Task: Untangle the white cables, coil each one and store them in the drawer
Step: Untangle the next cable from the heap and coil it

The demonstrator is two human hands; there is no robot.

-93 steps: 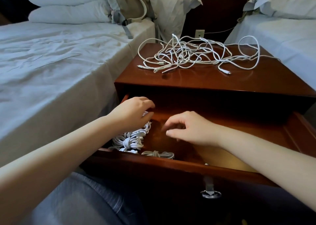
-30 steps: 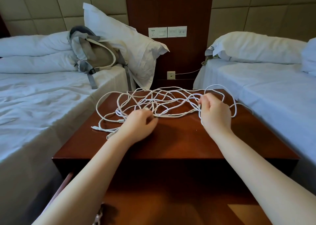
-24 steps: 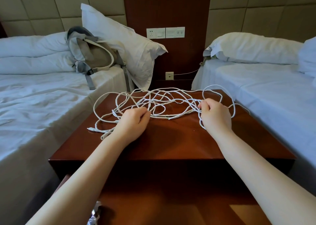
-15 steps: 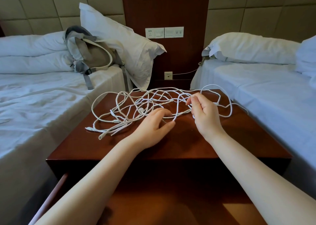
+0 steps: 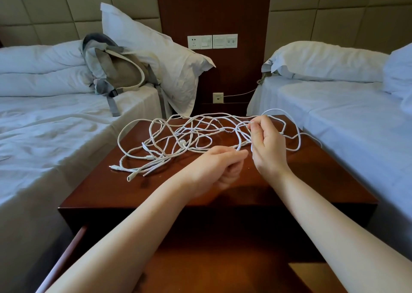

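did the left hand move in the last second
Yes. The left hand has shifted rightward across the nightstand top, away from the white cables' loose ends near its left front, to just beside the right hand.

A single wide-angle head view looks forward and down, close over the nightstand [image 5: 200, 192], facing the wall panel [image 5: 214, 9] at top centre. Left bed [image 5: 44, 136] and right bed [image 5: 347, 125] flank it; the drawer [image 5: 211, 270] fills the bottom edge.
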